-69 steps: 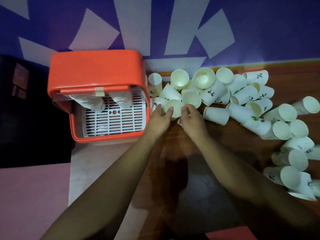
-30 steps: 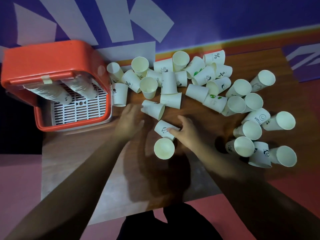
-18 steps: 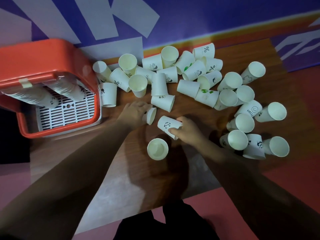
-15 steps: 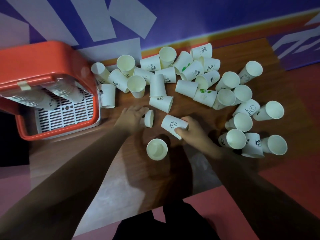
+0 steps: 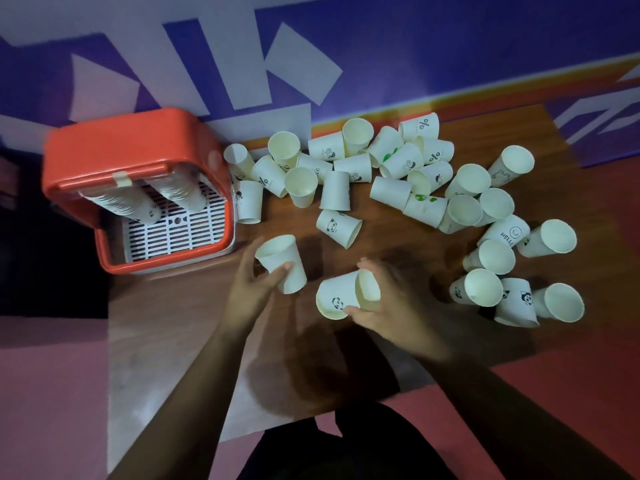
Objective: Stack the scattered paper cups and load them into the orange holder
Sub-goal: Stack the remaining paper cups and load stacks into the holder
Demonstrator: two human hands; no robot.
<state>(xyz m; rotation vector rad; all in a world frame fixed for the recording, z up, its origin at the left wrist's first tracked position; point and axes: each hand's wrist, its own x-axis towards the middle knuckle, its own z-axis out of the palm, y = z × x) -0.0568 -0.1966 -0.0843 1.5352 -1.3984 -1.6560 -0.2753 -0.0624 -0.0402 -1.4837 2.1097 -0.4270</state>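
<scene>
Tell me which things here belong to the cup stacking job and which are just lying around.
Job: white cup in left hand; panda cup in right hand; scattered cups; orange holder with cup stacks.
Just there: wooden table; purple wall; tape strip on holder.

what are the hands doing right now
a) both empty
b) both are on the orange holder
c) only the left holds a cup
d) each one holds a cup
d: the left hand grips a white cup and the right hand grips a panda cup, both away from the orange holder.
</scene>
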